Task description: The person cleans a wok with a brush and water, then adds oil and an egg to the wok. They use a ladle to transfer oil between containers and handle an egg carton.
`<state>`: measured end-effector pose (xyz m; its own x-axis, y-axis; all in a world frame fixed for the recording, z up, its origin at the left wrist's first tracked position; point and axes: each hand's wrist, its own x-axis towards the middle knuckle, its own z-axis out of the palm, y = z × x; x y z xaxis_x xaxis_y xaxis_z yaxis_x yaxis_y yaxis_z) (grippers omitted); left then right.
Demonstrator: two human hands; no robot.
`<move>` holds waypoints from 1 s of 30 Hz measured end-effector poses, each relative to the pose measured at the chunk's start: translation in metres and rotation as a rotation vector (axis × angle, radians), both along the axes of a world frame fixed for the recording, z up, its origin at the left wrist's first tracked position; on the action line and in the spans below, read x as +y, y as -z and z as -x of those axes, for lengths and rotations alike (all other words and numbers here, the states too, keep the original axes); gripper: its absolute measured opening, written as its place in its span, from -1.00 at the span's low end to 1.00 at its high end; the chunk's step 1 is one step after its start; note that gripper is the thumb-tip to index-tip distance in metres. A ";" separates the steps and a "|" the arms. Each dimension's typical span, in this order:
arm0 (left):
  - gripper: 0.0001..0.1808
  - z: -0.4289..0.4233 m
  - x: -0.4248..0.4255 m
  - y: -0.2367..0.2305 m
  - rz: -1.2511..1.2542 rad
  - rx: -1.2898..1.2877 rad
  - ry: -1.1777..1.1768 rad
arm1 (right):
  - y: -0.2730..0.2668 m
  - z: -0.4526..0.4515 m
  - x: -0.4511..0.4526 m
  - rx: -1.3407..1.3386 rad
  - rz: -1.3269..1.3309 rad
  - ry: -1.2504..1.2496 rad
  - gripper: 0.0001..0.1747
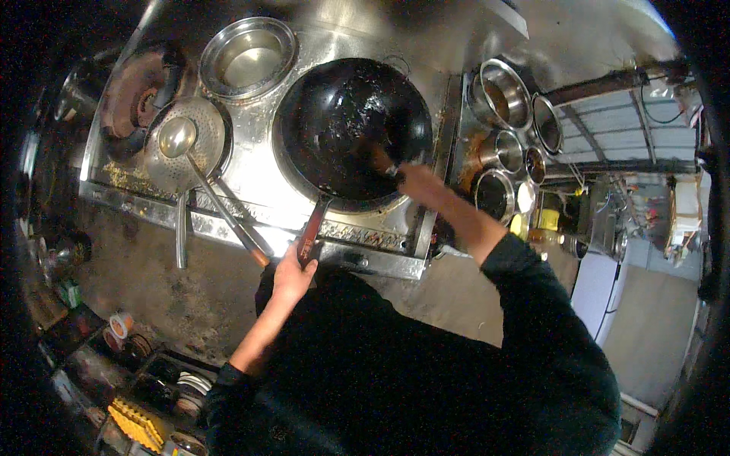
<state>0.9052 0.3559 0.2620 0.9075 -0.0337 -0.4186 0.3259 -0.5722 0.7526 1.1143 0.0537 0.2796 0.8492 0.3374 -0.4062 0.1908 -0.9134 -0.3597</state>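
Observation:
A large black wok (325,131) with a wet, shiny inside sits over a round opening in the steel stove top. My left hand (292,276) is wrapped around its reddish-brown handle (311,231), thumb on top. Over the wok's right side, my right hand (421,185) grips a brown tool (373,155) that looks like a brush. Its end reaches down into the wok; blur and shadow hide its exact shape. To the left, a metal ladle (178,138) lies across a perforated strainer (157,165), both handles jutting past the stove's front edge.
Behind the strainer is a steel basin (251,65) of clear liquid, with a rusty burner ring (134,108) to its left. Several steel containers (507,94) stand right of the stove. At lower left lies a yellow ridged object (136,424) near stacked dishes (194,385).

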 end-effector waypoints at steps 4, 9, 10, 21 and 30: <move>-0.48 -0.024 -0.016 -0.005 -0.192 0.060 0.068 | -0.007 0.003 0.028 -0.011 -0.144 0.008 -0.65; -0.48 -0.047 -0.028 0.001 -0.280 0.109 0.071 | 0.018 -0.017 -0.001 -0.070 0.016 0.061 -0.55; -0.48 -0.049 -0.029 0.003 -0.282 0.134 0.063 | 0.023 -0.017 -0.012 -0.058 0.109 -0.014 -0.54; -0.57 -0.055 -0.031 -0.001 -0.288 0.189 0.080 | -0.009 0.029 0.043 0.234 -0.277 0.075 -0.49; -0.63 -0.049 -0.025 0.029 -0.146 0.122 0.010 | -0.002 -0.012 -0.034 0.019 -0.040 0.162 -0.65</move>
<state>0.9540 0.3313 0.2326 0.8499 0.0268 -0.5262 0.4032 -0.6760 0.6168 1.1259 0.0194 0.2816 0.8862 0.2132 -0.4114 0.0356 -0.9166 -0.3982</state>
